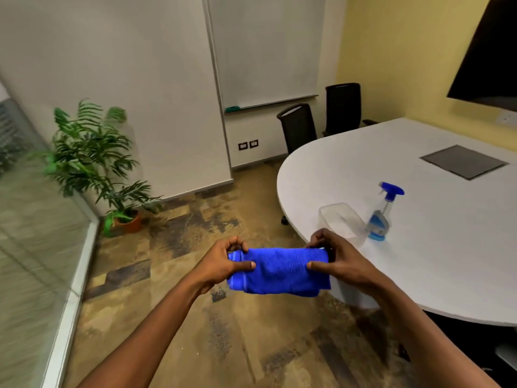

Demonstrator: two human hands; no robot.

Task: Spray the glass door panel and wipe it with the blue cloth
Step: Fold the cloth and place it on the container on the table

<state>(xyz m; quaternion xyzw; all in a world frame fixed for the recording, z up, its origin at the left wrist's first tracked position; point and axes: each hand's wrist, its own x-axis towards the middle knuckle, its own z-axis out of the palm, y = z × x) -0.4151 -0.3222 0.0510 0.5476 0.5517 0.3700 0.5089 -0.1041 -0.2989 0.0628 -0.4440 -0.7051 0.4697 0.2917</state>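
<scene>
Left hand and right hand each clamped on folded, seemingly doubled blue cloth.

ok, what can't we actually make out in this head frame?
- Glass panel: cut off by the left edge and motion-blurred; no telling whether it is sprayed.
- Spray bottle: label too small; fill level unclear.
- Blue cloth: its ends are hidden under the left hand and right hand.
- Clear container: near corner hidden by the right hand.

The cloth is bright blue. The table is white. The spray bottle is clear with a blue top.
</scene>
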